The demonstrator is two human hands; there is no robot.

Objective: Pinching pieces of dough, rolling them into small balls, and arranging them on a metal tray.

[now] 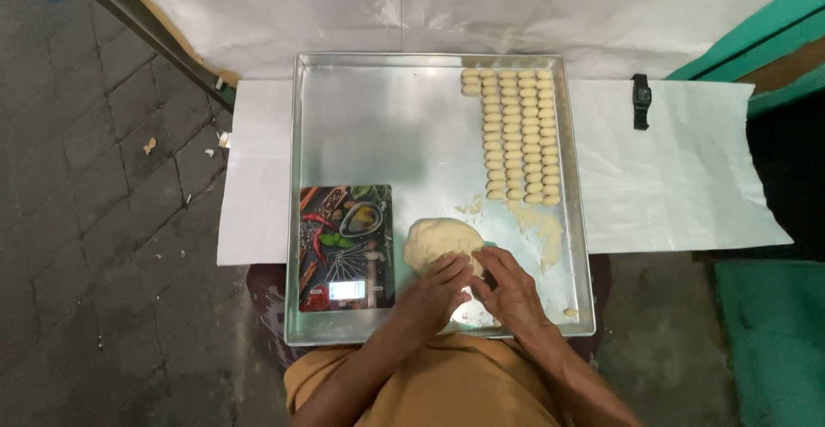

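Note:
A pale lump of dough (438,240) lies near the front of a large metal tray (387,118). My left hand (440,291) and my right hand (509,288) rest on the lump's near edge, fingertips together and pinching at it. Several small dough pieces (518,135) lie in neat columns at the tray's far right. A flat kitchen scale (345,247) with a picture of spices and vegetables on its top sits at the tray's front left, beside my left hand. Loose crumbs (540,229) are scattered right of the lump.
The tray sits on white paper (670,178). A black wristwatch (641,99) lies on the paper at the right. Grey paving (94,221) is on the left, a green surface (773,324) on the right, and a white sheet (481,6) behind.

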